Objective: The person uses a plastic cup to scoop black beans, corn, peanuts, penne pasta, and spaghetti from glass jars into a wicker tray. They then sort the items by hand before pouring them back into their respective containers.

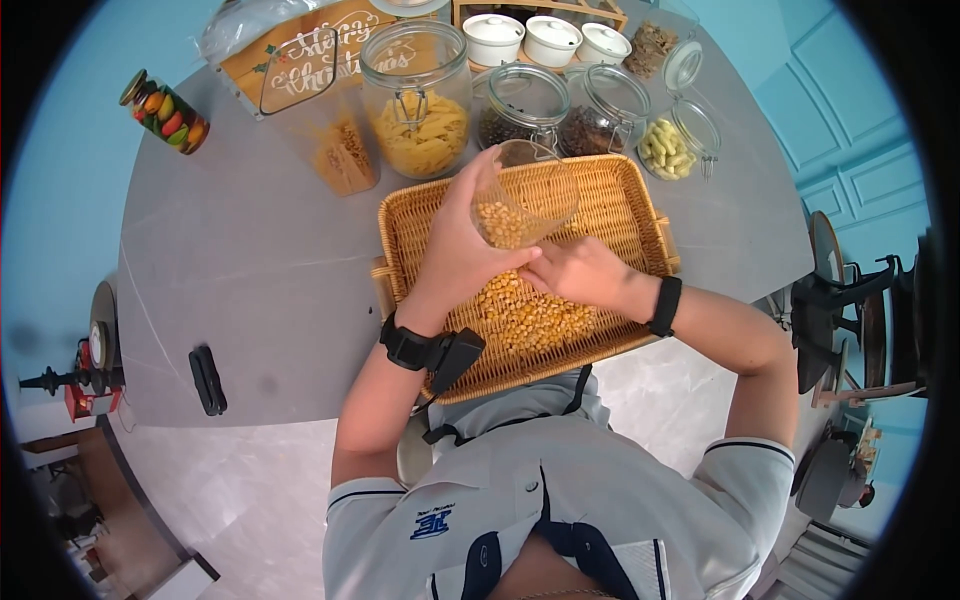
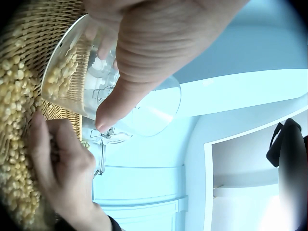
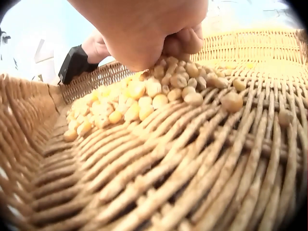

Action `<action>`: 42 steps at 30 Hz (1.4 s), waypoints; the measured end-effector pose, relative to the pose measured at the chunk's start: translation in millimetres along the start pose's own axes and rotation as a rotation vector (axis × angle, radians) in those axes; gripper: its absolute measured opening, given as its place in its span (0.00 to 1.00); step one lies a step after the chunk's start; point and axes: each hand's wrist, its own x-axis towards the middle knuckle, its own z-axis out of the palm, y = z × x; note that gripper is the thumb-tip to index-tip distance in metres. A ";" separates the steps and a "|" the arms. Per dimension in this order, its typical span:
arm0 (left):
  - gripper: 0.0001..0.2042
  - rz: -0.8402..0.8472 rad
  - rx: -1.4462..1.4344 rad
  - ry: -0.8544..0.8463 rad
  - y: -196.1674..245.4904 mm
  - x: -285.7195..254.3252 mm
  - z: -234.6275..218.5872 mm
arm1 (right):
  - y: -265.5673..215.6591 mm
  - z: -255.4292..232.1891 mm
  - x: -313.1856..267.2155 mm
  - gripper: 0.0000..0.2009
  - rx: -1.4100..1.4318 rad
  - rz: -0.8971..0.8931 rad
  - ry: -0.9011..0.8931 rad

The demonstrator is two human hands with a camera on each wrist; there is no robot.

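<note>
In the head view the left hand [image 1: 462,240] grips a clear glass container [image 1: 545,195], tilted over a wicker tray [image 1: 610,175], with yellow corn kernels [image 1: 503,222] inside. Close beside it, the right hand [image 1: 580,270] has its fingers curled at the loose corn [image 1: 540,322] on the tray. The left wrist view shows the left thumb [image 2: 113,108] along the glass and the right hand [image 2: 65,168] with kernels between its curled fingers. In the right wrist view, the curled right hand [image 3: 154,36] is over the corn pile [image 3: 139,98].
Behind the tray stand a pasta jar [image 1: 420,135], jars of dark contents [image 1: 595,130], a jar of green pods [image 1: 665,150] and white lidded pots [image 1: 493,40]. A container [image 1: 345,160] and a colourful jar [image 1: 170,118] are further left. A black object [image 1: 208,380] lies near the front-left edge.
</note>
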 end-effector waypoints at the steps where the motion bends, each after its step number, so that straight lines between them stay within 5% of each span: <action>1: 0.51 -0.003 0.003 0.003 0.5 -0.2 0.1 | 2.8 -2.7 -0.6 0.14 0.055 0.067 0.016; 3: 0.51 -0.006 0.012 0.009 1.9 -0.2 0.0 | 12.2 -9.7 -2.1 0.14 0.164 0.202 0.049; 6: 0.51 -0.012 -0.011 0.017 0.6 -0.7 1.5 | 26.7 -7.6 -5.1 0.14 0.779 0.570 0.245; 7: 0.51 -0.012 -0.011 0.020 -1.0 -0.7 2.2 | 29.3 -35.9 2.2 0.12 1.300 1.098 -0.020; 11: 0.51 -0.027 0.012 0.014 1.1 -0.3 2.3 | 56.8 -41.8 -1.8 0.09 2.442 1.304 0.258; 15: 0.51 -0.041 0.014 0.007 3.4 -0.2 2.5 | 51.4 -45.5 9.8 0.08 2.572 1.053 0.390; 18: 0.51 -0.046 0.018 -0.001 5.6 -0.3 1.8 | 54.2 -50.2 18.1 0.08 2.533 1.051 0.522; 27: 0.51 -0.046 -0.042 -0.007 3.7 -0.6 3.3 | 57.3 -30.6 10.0 0.08 2.383 1.080 0.556; 31: 0.52 -0.038 -0.006 -0.043 2.5 -1.9 2.1 | 41.5 -44.5 19.2 0.13 2.161 1.295 0.633; 34: 0.54 -0.052 -0.006 -0.085 1.0 0.6 2.5 | 43.6 -51.7 20.2 0.18 2.219 1.196 0.696; 38: 0.53 -0.018 0.022 -0.091 -0.8 0.0 3.3 | 55.4 -45.5 23.4 0.20 2.508 0.793 0.720; 42: 0.52 0.006 0.045 -0.086 -0.1 -0.3 4.0 | 33.8 -67.8 51.6 0.16 2.395 0.916 0.896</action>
